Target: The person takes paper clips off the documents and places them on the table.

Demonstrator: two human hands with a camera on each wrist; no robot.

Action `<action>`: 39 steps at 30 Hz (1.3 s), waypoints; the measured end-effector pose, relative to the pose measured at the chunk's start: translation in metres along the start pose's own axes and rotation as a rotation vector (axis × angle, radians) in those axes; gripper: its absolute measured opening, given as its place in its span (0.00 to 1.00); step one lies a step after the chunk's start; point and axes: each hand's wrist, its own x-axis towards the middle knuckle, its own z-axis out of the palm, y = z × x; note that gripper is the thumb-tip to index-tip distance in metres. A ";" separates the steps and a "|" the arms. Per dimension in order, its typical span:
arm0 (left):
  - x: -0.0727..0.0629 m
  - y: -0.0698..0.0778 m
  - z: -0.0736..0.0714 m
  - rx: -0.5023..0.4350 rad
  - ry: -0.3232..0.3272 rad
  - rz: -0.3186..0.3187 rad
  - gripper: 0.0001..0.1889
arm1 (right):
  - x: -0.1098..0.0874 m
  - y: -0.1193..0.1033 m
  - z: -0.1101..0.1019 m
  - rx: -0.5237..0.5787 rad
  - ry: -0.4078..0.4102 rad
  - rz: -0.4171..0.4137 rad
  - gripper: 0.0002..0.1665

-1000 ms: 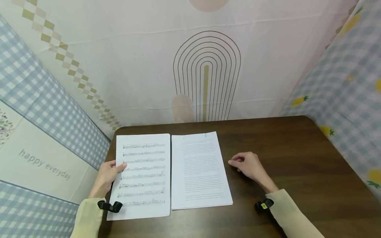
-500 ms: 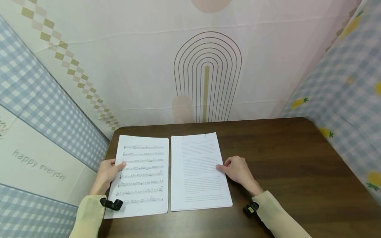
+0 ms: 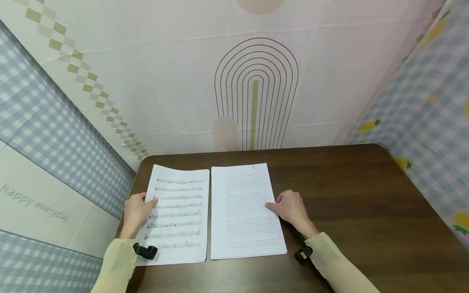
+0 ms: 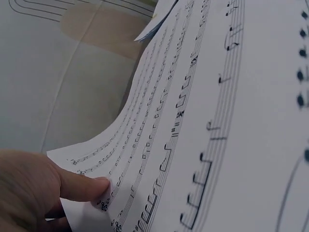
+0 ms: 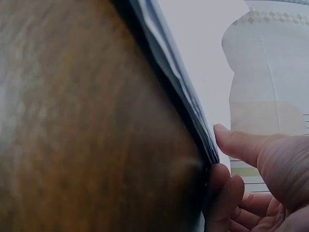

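Sheet music (image 3: 179, 211), white paper with printed staves, lies on the left part of the table. My left hand (image 3: 138, 209) pinches its left edge, thumb on top and fingers underneath. That edge curves up off the table in the left wrist view, where the thumb (image 4: 82, 186) presses on the printed side. Beside it, to the right, lies a stack of text pages (image 3: 245, 211) with small paper clips along its top edge. My right hand (image 3: 292, 209) grips the stack's right edge. In the right wrist view the thumb (image 5: 239, 142) is on the top page and fingertips meet the layered edge from below.
The brown wooden table (image 3: 348, 195) extends to the right of the papers. A patterned cloth (image 3: 176, 101) hangs behind its back edge, and blue checked cloths hang at both sides. Black cameras sit on both wrists.
My right hand has moved left from the bare table onto the text pages' edge and grips it. My left hand has shifted slightly right, and the sheet music's left side has lifted and curved.
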 end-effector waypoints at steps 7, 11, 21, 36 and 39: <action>-0.001 0.003 0.002 0.064 0.027 -0.032 0.24 | 0.001 -0.002 0.000 0.011 -0.004 0.010 0.20; -0.001 0.004 0.004 0.066 0.047 -0.046 0.25 | 0.004 -0.001 -0.001 0.025 -0.007 0.015 0.19; -0.001 0.002 0.007 0.036 0.068 -0.076 0.30 | 0.004 0.001 -0.003 0.065 -0.036 0.034 0.15; -0.006 0.004 0.011 -0.015 0.094 -0.032 0.33 | 0.000 0.007 -0.002 0.102 0.075 -0.069 0.11; -0.009 0.010 0.011 -0.063 0.113 -0.003 0.28 | 0.000 0.007 -0.002 0.117 0.110 -0.105 0.10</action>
